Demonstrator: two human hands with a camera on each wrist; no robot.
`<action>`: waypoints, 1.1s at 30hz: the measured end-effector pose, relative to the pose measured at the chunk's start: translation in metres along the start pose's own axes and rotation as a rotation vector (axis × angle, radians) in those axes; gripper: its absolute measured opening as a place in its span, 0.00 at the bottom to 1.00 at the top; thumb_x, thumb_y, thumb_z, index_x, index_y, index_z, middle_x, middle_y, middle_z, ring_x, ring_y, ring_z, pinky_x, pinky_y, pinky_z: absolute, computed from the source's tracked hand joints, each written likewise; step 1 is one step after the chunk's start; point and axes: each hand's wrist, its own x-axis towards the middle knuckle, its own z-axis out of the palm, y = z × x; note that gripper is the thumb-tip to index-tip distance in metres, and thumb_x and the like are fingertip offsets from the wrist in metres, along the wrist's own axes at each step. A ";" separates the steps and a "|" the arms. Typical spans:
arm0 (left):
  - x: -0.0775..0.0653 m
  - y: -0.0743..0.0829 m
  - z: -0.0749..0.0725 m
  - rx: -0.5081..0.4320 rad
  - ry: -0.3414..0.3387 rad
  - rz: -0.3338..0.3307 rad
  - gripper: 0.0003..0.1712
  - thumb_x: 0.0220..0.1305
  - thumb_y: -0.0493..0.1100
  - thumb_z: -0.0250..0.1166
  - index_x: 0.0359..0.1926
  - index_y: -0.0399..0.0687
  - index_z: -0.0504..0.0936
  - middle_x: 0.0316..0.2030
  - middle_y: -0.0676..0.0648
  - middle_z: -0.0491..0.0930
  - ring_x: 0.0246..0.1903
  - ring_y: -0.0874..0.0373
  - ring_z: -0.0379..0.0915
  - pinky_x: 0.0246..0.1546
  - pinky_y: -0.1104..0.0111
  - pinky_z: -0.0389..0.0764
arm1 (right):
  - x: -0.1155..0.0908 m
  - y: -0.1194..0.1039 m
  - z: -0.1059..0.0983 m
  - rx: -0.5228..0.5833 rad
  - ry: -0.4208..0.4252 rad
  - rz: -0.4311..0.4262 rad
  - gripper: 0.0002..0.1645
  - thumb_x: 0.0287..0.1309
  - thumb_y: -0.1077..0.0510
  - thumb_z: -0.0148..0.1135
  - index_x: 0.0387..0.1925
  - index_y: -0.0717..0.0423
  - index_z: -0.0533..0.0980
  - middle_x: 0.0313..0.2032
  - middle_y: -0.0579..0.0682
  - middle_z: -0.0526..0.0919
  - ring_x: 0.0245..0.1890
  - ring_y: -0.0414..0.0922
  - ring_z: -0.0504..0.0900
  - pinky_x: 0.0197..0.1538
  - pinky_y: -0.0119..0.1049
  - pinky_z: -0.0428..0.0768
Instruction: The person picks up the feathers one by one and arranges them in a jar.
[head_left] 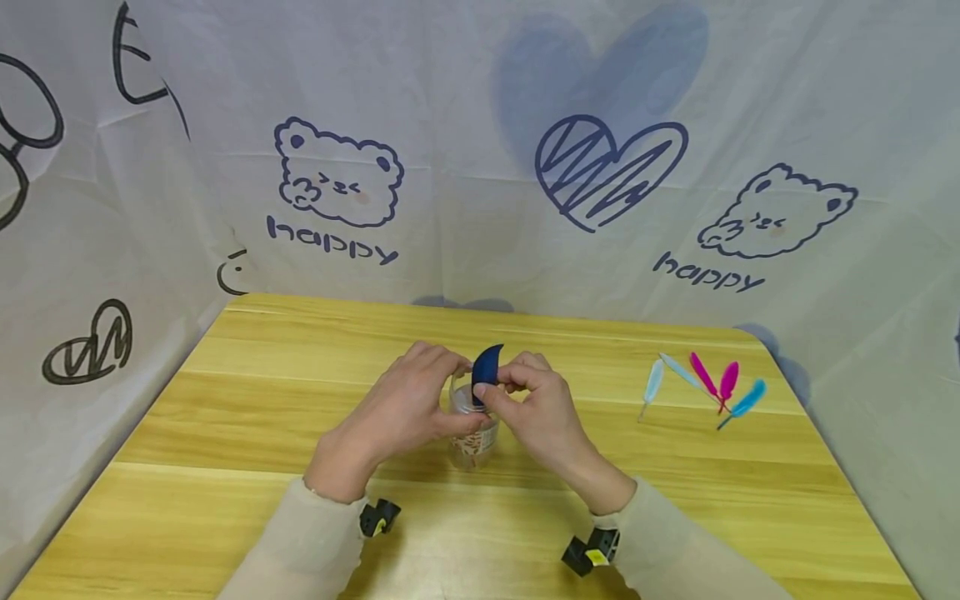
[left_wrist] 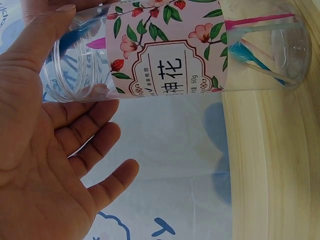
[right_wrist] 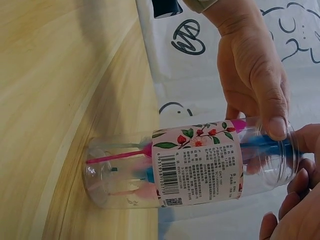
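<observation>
A clear plastic jar (head_left: 474,454) with a pink floral label (left_wrist: 167,50) stands upright on the table in the head view. My left hand (head_left: 401,404) holds it around the open mouth, with the thumb against the neck. My right hand (head_left: 546,408) pinches a dark blue feather (head_left: 486,372) between thumb and fingers. That feather's tip sticks up above the rim, and its lower part is inside the mouth. Through the jar wall, pink and blue feathers with thin quills (right_wrist: 120,156) show in both wrist views; the label hides their middles.
On the table's right lie several loose feathers: two pale blue, two magenta (head_left: 727,379) and a brighter blue one (head_left: 748,398). A white cloth (head_left: 450,208) with drawn bears and hearts hangs behind the wooden table (head_left: 262,400).
</observation>
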 end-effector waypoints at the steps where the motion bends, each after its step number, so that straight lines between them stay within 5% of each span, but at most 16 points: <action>1: 0.000 0.000 0.000 0.000 0.000 0.000 0.38 0.58 0.66 0.77 0.60 0.46 0.82 0.56 0.50 0.83 0.62 0.50 0.72 0.68 0.51 0.74 | 0.000 0.000 0.000 0.001 -0.002 0.001 0.04 0.65 0.58 0.73 0.33 0.53 0.88 0.32 0.45 0.79 0.41 0.44 0.76 0.46 0.40 0.77; 15: -0.001 0.001 -0.001 0.000 -0.005 0.001 0.40 0.58 0.67 0.77 0.61 0.47 0.82 0.57 0.49 0.83 0.63 0.50 0.72 0.68 0.50 0.74 | 0.002 -0.003 -0.003 -0.076 -0.020 -0.029 0.06 0.65 0.57 0.73 0.32 0.54 0.90 0.31 0.43 0.79 0.39 0.44 0.75 0.42 0.38 0.75; 23: 0.000 0.000 0.000 0.001 -0.006 0.012 0.38 0.59 0.67 0.76 0.61 0.49 0.82 0.57 0.50 0.83 0.63 0.50 0.72 0.69 0.50 0.73 | 0.004 -0.003 -0.007 -0.124 -0.064 -0.012 0.09 0.64 0.56 0.73 0.45 0.52 0.90 0.35 0.43 0.80 0.41 0.44 0.75 0.43 0.36 0.75; 33: 0.000 -0.001 0.001 0.007 -0.007 0.005 0.41 0.58 0.69 0.75 0.62 0.47 0.82 0.58 0.49 0.82 0.64 0.49 0.71 0.70 0.50 0.72 | 0.003 -0.002 -0.007 -0.090 -0.014 -0.048 0.03 0.64 0.58 0.74 0.39 0.50 0.89 0.35 0.42 0.80 0.41 0.46 0.76 0.46 0.38 0.76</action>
